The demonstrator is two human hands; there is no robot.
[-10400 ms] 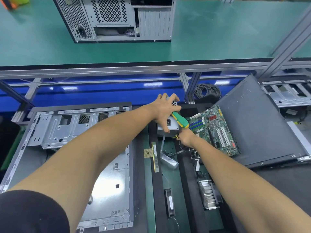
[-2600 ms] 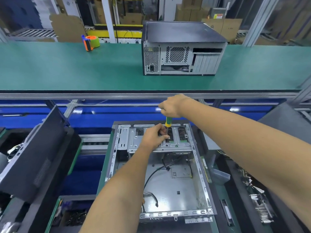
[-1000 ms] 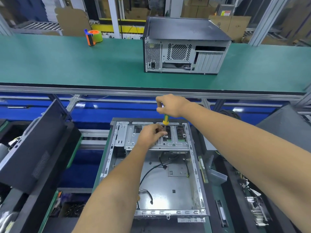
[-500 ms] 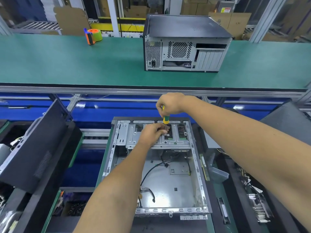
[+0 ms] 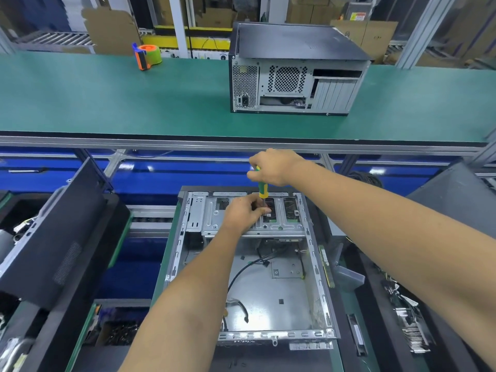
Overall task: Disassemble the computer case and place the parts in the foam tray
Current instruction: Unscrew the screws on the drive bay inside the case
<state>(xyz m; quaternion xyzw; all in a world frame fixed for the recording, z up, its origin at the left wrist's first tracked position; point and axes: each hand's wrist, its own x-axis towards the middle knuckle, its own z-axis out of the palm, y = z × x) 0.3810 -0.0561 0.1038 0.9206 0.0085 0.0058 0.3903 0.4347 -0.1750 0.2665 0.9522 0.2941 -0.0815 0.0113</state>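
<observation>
An open silver computer case (image 5: 316,280) lies on its side in front of me, loose black cables on its floor. A metal drive cage (image 5: 214,218) spans its far end. My right hand (image 5: 273,166) grips a green and yellow screwdriver (image 5: 263,190), held upright with its tip down on the cage. My left hand (image 5: 245,212) rests on the cage with its fingertips pinching the screwdriver's shaft near the tip. What lies under the tip is hidden by my fingers.
A closed computer case (image 5: 295,68) and an orange tape dispenser (image 5: 146,56) stand on the green conveyor beyond. A black side panel (image 5: 53,237) leans at the left. Foam trays with removed parts (image 5: 410,323) sit at the right, and another grey panel (image 5: 453,200) stands at the far right.
Ten seconds ago my hands were at the parts tray on the right. Since then they have been at the drive cage with the screwdriver; in the last second they barely shifted.
</observation>
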